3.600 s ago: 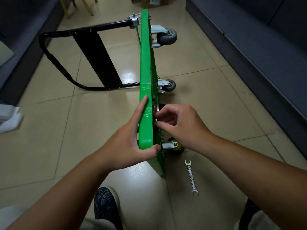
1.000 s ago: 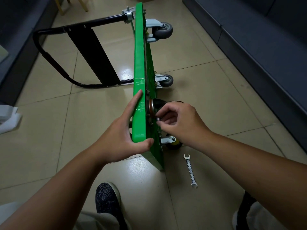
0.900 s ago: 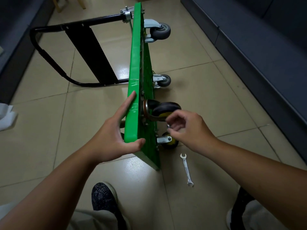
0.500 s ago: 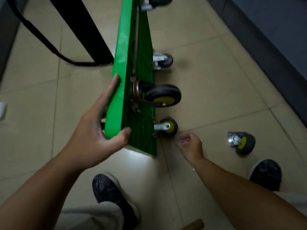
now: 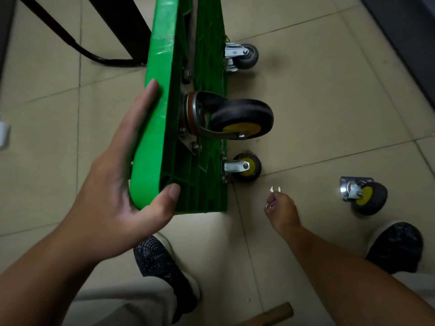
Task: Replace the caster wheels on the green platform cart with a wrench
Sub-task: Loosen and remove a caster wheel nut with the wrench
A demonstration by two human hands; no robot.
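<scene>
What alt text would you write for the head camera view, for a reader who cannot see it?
A person's left hand grips the edge of a green platform cart standing on its side, while the right hand holds a wrench low by the floor. A loose caster wheel lies there beside a dark shoe.

I'm gripping the near corner of the green cart deck (image 5: 162,57) with my left hand (image 5: 117,196), fingers lying flat along its left face, thumb hooking round the end. Right of the deck, my right hand (image 5: 281,211) is reaching low, arm stretching out bare, fingers curling round the wrench (image 5: 275,189) (only its open end is showing).
</scene>
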